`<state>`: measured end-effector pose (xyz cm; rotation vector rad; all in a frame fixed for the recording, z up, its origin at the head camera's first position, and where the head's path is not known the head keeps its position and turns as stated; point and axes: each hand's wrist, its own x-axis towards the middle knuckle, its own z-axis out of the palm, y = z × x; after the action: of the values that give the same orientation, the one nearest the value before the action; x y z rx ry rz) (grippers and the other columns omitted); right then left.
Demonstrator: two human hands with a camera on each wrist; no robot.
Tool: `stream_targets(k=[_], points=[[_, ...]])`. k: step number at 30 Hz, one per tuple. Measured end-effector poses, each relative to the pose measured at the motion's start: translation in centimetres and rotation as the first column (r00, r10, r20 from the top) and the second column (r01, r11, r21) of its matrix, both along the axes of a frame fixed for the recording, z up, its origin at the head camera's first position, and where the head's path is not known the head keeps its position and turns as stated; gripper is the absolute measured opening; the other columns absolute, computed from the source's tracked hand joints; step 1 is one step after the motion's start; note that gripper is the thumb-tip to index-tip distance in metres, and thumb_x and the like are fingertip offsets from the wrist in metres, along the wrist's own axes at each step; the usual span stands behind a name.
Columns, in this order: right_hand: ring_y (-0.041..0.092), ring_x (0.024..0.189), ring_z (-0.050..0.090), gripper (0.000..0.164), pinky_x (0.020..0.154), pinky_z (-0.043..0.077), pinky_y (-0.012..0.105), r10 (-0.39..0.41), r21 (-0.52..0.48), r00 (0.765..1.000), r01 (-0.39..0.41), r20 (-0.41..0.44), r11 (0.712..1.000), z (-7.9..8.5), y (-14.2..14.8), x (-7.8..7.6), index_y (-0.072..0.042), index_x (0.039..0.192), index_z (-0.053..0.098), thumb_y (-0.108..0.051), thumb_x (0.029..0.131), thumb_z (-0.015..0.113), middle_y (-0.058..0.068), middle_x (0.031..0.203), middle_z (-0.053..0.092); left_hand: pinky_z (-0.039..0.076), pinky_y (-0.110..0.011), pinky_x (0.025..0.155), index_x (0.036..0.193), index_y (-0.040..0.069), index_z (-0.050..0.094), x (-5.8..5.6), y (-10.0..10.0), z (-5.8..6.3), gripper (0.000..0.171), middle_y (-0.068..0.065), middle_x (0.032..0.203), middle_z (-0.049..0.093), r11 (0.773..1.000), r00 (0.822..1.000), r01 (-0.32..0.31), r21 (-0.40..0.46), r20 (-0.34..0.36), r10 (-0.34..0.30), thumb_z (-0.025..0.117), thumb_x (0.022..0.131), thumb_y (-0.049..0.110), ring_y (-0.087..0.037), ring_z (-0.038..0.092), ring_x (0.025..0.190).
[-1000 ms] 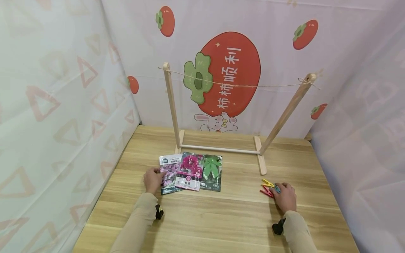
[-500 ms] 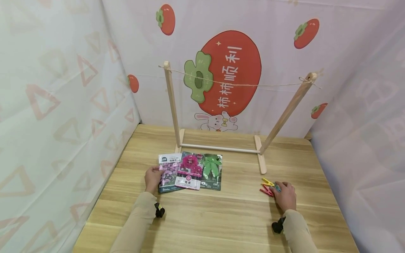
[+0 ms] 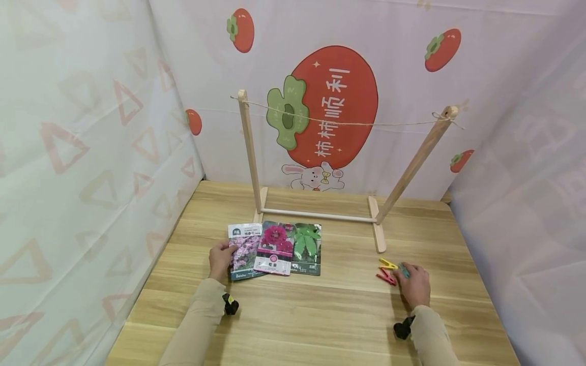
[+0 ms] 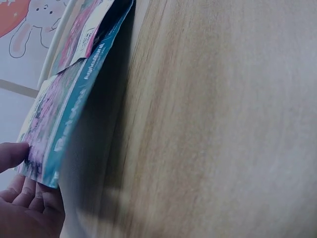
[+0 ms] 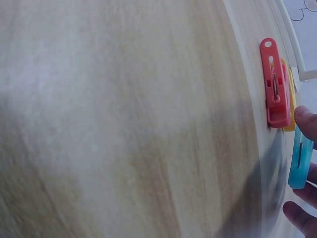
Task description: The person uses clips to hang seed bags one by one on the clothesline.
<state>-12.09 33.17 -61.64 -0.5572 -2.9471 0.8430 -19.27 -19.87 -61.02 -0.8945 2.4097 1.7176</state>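
Observation:
My left hand (image 3: 221, 260) pinches the left edge of a seed packet with pale purple flowers (image 3: 244, 254), thumb on top and fingers underneath. In the left wrist view that packet (image 4: 54, 124) is tilted, its near edge raised off the wood. A packet with magenta flowers (image 3: 274, 246) overlaps it, and one with a green leaf (image 3: 305, 249) lies furthest right. On the right, my right hand (image 3: 415, 285) holds a blue clothespin (image 5: 300, 157) between thumb and fingers. Beside it lie a red clothespin (image 5: 275, 94) and a yellow clothespin (image 3: 387, 264).
A wooden frame stands behind the packets, with a left post (image 3: 249, 152), a right post (image 3: 414, 165) and a white bottom rod (image 3: 320, 215). A thin string (image 3: 339, 123) runs between the post tops. The frame's right foot (image 3: 377, 226) lies near the clothespins.
The purple-flower packet has shifted slightly left with my left hand. My right hand has drawn the blue clothespin slightly away to the right from the red and yellow ones.

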Motion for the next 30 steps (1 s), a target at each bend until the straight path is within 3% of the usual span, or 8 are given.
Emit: stream_targets(k=[8,13,18,25,30], points=[[0.047,0.114,0.047,0.045,0.094,0.042,0.061,-0.04,-0.071,0.999,0.04,-0.002,0.997,0.8,-0.2,-0.3,0.008,0.132,0.052,-0.02,0.097,0.059,0.032,0.126,0.049,0.045,-0.021,0.069,0.12,-0.006,0.061,-0.2,-0.7,0.0,0.037,-0.022,0.118,0.062,0.999,1.0,-0.026,0.045,0.011,0.025,0.064,0.093,0.019,-0.021,0.057,0.095],[0.045,0.105,0.054,0.044,0.087,0.044,0.057,-0.032,-0.079,0.998,0.027,-0.062,0.997,1.0,0.0,-0.3,0.009,0.129,0.054,-0.019,0.096,0.06,0.031,0.118,0.054,0.045,-0.022,0.063,0.118,-0.005,0.063,0.1,-1.4,0.6,0.036,-0.017,0.11,0.062,0.998,0.999,-0.04,0.055,-0.017,0.041,0.066,0.092,0.019,-0.014,0.054,0.083],[0.046,0.105,0.055,0.042,0.089,0.044,0.058,-0.024,-0.091,0.994,0.014,-0.106,0.996,1.3,0.0,-0.3,0.01,0.126,0.055,-0.018,0.096,0.061,0.033,0.117,0.057,0.045,-0.022,0.061,0.115,-0.006,0.064,0.2,-1.8,0.7,0.034,-0.015,0.102,0.064,0.998,0.997,-0.057,0.036,-0.041,0.058,0.068,0.09,0.017,-0.008,0.052,0.073],[0.044,0.102,0.058,0.041,0.087,0.045,0.057,-0.025,-0.103,0.989,0.01,-0.143,0.995,1.7,-0.1,-0.3,0.009,0.127,0.055,-0.018,0.096,0.06,0.032,0.113,0.06,0.045,-0.019,0.063,0.119,-0.007,0.062,0.2,-2.4,0.6,0.038,-0.023,0.117,0.062,0.997,0.998,-0.065,0.04,-0.019,0.066,0.067,0.091,0.018,-0.017,0.056,0.087],[0.043,0.101,0.059,0.042,0.086,0.046,0.057,-0.017,-0.103,0.988,0.001,-0.154,0.995,2.2,-0.2,-0.4,0.007,0.129,0.055,-0.019,0.097,0.059,0.032,0.111,0.061,0.045,-0.018,0.063,0.121,-0.007,0.061,0.2,-3.1,1.0,0.039,-0.022,0.118,0.062,0.995,0.996,-0.082,0.053,-0.014,0.083,0.066,0.092,0.019,-0.019,0.056,0.092]])
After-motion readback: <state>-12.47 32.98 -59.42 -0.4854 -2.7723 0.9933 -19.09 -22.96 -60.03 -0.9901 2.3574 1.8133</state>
